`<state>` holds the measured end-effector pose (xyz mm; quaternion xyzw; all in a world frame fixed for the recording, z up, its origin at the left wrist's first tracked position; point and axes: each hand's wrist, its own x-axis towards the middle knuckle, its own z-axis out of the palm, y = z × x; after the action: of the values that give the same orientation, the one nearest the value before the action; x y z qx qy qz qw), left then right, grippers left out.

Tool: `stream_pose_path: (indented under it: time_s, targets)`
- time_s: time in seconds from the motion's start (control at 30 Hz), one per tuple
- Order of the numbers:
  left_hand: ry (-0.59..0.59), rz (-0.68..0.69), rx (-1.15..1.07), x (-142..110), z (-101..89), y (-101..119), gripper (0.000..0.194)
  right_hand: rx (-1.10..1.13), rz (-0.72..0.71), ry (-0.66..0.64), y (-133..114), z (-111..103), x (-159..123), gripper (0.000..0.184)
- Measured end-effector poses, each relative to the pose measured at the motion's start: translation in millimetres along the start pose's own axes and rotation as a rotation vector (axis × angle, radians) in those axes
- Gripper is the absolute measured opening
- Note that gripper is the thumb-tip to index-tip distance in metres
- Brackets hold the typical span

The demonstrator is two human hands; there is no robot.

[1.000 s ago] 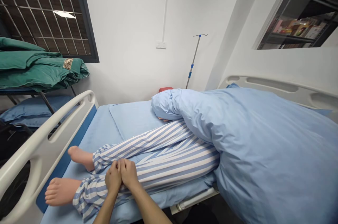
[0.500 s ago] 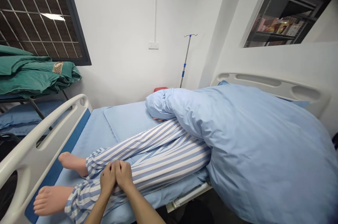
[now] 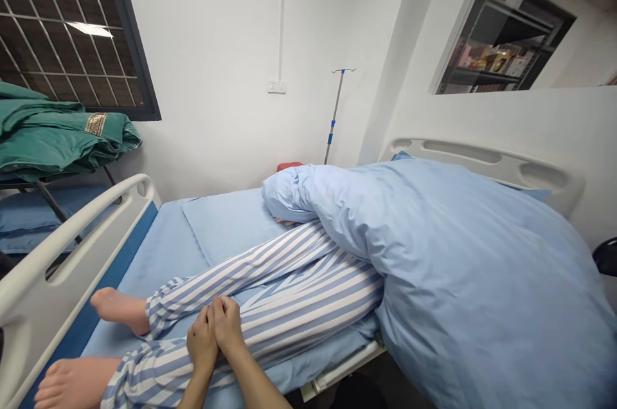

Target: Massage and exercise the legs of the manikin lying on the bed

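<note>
My left hand (image 3: 203,339) and my right hand (image 3: 227,324) are side by side and touching, fingers curled into fists, with nothing showing in either. They are over the nearer leg of a figure in blue-and-white striped trousers (image 3: 308,309), around its lower leg. I cannot tell whether the hands rest on the cloth or hover over it. Bare, smooth, mannequin-like feet (image 3: 80,383) stick out at the left. A light-blue quilt (image 3: 448,248) is folded back over the figure's upper body, hiding it. Only some fingertips (image 3: 285,222) peek out beneath the quilt's far edge.
The bed has a pale footboard (image 3: 91,219) at left and a headboard (image 3: 486,155) at right. Behind it stand a drip pole (image 3: 334,113) and a red object (image 3: 289,166). Folded green cloth (image 3: 53,145) lies on a rack at far left.
The view has shifted slightly, so the bed's left end sits lower and further left. My hands stay together over the nearer leg; the quilt and figure look unchanged.
</note>
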<state>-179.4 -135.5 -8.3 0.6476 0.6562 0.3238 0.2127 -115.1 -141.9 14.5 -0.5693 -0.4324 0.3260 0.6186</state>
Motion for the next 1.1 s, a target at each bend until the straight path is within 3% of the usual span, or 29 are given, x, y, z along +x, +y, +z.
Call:
stream_pose_path:
  time_s: [0.13,0.3,0.47,0.6,0.77,0.9,1.1]
  targets:
    - [-0.014,0.013,0.074,2.7,2.4,-5.4,0.023,-0.069,-0.033,0.033,3.2,3.7,-2.9,0.035]
    - [-0.041,-0.016,0.137,0.8,-4.2,3.1,0.026,-0.159,-0.017,0.030,1.5,1.2,-2.5,0.034]
    - [-0.087,-0.042,0.203,-4.7,-9.6,14.1,0.030,-0.453,-0.009,-0.049,-23.4,-16.4,6.2,0.030]
    - [-0.117,-0.050,0.219,-5.4,-9.5,17.0,0.032,-0.526,-0.135,-0.082,-41.6,-27.8,11.0,0.028]
    - [-0.104,-0.039,0.243,-6.2,-7.8,16.8,0.035,-0.548,-0.217,-0.101,-21.3,-32.0,-0.2,0.032]
    - [-0.106,-0.003,0.276,-8.2,-6.9,17.8,0.032,-0.574,-0.242,0.021,-0.7,-31.0,-10.5,0.035]
    - [-0.089,-0.005,0.274,-8.5,-5.6,15.6,0.031,-0.469,-0.212,0.051,3.3,-30.5,-6.9,0.036]
